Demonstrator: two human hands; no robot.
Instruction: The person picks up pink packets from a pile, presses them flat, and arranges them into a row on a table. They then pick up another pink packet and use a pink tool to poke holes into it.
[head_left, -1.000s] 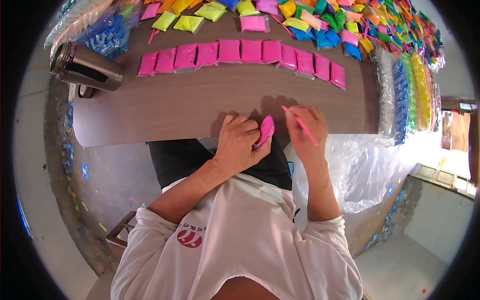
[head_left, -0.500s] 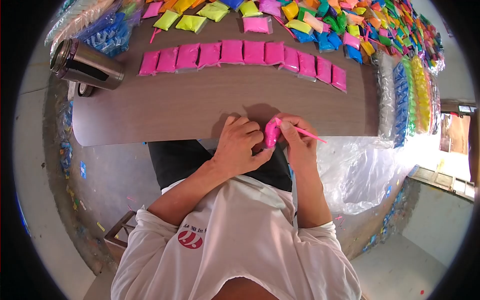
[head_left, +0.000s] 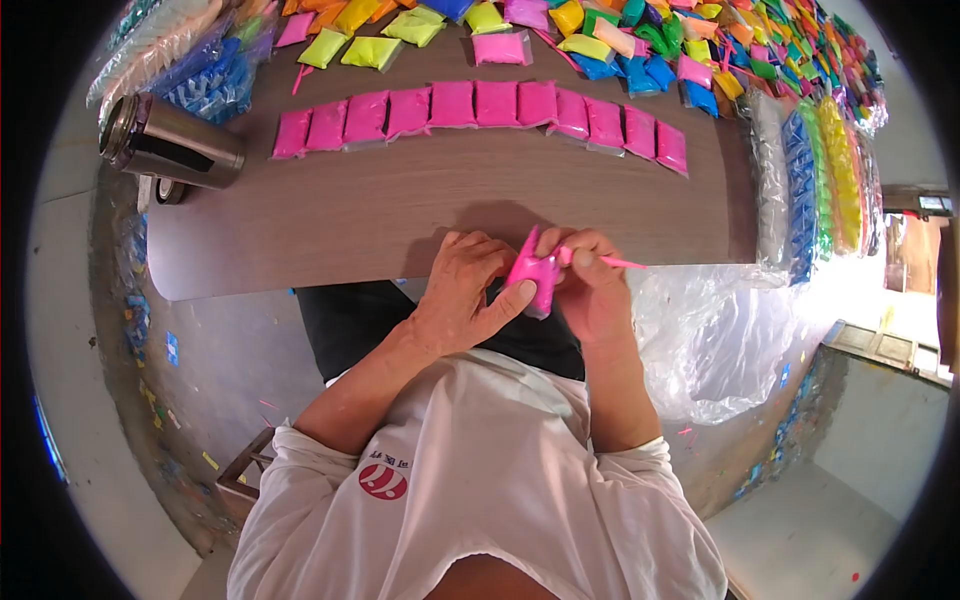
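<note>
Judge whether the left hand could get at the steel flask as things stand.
Probably yes: only bare tabletop seems to lie between the left hand and the steel flask. That hand is holding a pink packet, though, so it would likely need to let go first.

On the chest of the white shirt (head_left: pixel 500 430) I see one round red-and-white emblem (head_left: pixel 383 482), and beside it small dark characters (head_left: pixel 398 463), which I cannot read surely.
</note>
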